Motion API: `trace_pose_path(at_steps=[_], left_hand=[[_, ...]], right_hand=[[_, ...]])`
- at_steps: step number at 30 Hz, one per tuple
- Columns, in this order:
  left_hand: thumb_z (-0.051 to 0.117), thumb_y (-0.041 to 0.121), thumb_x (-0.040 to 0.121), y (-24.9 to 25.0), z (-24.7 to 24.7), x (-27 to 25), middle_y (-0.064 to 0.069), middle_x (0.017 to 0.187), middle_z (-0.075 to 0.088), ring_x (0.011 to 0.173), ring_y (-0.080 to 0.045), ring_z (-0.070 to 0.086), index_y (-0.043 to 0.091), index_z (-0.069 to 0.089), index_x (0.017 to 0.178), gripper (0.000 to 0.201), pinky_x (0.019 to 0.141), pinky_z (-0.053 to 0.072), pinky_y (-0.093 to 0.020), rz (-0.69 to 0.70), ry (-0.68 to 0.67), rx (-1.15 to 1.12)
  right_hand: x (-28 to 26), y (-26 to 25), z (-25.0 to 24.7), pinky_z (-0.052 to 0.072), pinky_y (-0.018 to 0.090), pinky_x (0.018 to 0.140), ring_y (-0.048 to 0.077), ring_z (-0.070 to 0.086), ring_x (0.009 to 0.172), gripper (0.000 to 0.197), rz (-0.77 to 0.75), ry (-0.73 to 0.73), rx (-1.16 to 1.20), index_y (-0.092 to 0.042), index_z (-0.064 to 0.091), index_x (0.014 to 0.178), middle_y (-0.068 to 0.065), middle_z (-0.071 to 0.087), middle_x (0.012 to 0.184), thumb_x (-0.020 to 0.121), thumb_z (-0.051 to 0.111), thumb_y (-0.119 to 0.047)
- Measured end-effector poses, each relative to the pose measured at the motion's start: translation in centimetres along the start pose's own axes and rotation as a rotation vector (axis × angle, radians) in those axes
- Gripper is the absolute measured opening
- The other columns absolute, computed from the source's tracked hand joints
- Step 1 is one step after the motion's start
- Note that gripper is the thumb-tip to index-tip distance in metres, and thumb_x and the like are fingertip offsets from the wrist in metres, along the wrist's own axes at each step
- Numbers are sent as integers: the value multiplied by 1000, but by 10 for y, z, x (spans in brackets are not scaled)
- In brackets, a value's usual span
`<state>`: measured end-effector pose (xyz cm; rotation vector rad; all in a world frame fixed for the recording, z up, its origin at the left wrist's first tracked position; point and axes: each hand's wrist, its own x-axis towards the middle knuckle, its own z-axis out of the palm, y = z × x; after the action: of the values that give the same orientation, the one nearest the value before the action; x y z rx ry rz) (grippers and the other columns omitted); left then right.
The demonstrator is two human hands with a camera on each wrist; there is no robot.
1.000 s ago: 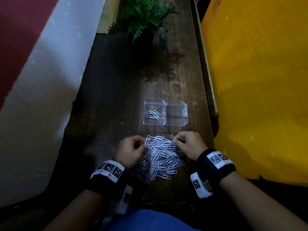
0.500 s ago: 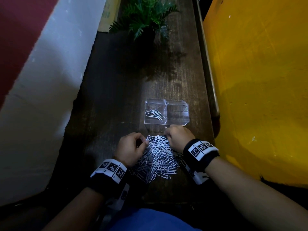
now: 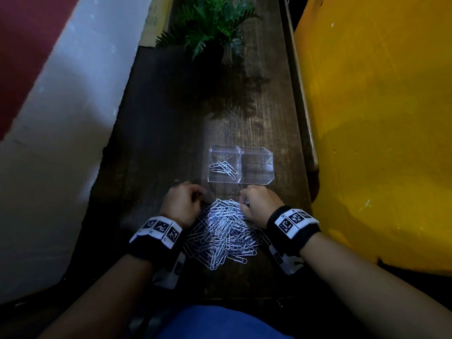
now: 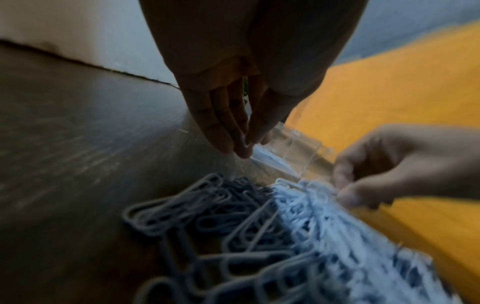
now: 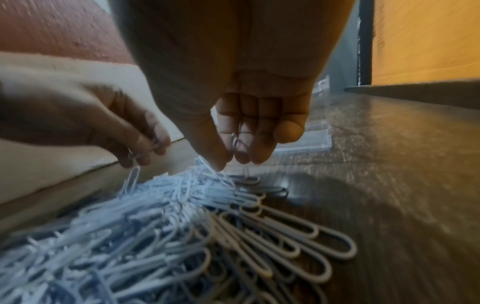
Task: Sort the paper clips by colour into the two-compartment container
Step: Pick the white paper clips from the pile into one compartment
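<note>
A heap of paper clips (image 3: 225,231), white and grey, lies on the dark wooden table (image 3: 166,123) near me. Just beyond it stands the clear two-compartment container (image 3: 256,178). Its left half holds several white clips (image 3: 223,167); the right half looks bare. My left hand (image 3: 203,198) is at the heap's far left edge and pinches a pale clip (image 5: 132,179) that dangles from its fingertips. My right hand (image 3: 243,200) is at the heap's far right edge, close to the container's front wall. Its thumb and fingers pinch a grey clip (image 5: 237,144).
A green potted plant (image 3: 210,23) stands at the table's far end. A yellow surface (image 3: 379,118) runs close along the right side, and a white wall (image 3: 61,143) along the left. Bare wood lies between plant and container.
My right hand has slid left along the heap's far edge, closer to the container. My left hand has lifted slightly forward with a clip pinched.
</note>
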<state>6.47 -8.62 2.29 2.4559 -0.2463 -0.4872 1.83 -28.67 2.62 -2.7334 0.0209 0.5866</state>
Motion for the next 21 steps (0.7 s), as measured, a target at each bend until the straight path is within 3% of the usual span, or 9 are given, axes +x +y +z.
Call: trace_pose_path(at_steps=[4, 8, 10, 12, 16, 21], left_hand=[[65, 27, 85, 7, 7, 7, 8, 96, 61, 93, -17, 61, 29, 71, 96, 12, 79, 49, -29, 87, -133, 178], [63, 38, 86, 14, 16, 13, 8, 109, 59, 98, -16, 58, 29, 70, 100, 18, 81, 51, -32, 98, -216, 313], [63, 36, 87, 14, 18, 15, 8, 110, 60, 98, -16, 58, 29, 69, 99, 16, 81, 51, -32, 93, -228, 325], [65, 31, 85, 13, 19, 16, 8, 105, 64, 93, -15, 59, 29, 69, 93, 9, 79, 51, -30, 75, -239, 292], [73, 31, 80, 9, 15, 11, 13, 77, 62, 70, -7, 56, 28, 69, 78, 6, 67, 43, -22, 12, -167, 138], [76, 25, 77, 1, 6, 6, 17, 70, 68, 69, 0, 63, 27, 73, 70, 8, 69, 47, -18, -57, -20, -186]], right_hand=[[-10, 2, -6, 51, 32, 71, 17, 57, 78, 12, -3, 25, 7, -17, 62, 82, -1, 58, 87, 89, 53, -22], [-19, 4, -10, 41, 24, 65, 14, 54, 76, 12, 7, 40, 14, -18, 60, 81, -3, 56, 85, 90, 53, -23], [-23, 5, -12, 43, 25, 66, 14, 55, 76, 12, 18, 60, 30, -19, 61, 81, -3, 57, 86, 90, 54, -23], [-26, 7, -14, 45, 25, 68, 14, 57, 79, 11, 33, 68, 48, -18, 62, 82, -3, 58, 89, 89, 55, -23], [-31, 9, -18, 49, 27, 70, 13, 57, 79, 11, 35, 84, 103, -18, 63, 81, -4, 59, 90, 89, 57, -22], [-34, 14, -18, 41, 24, 65, 2, 49, 68, 10, 48, 123, 208, -20, 64, 77, -13, 56, 80, 86, 61, -21]])
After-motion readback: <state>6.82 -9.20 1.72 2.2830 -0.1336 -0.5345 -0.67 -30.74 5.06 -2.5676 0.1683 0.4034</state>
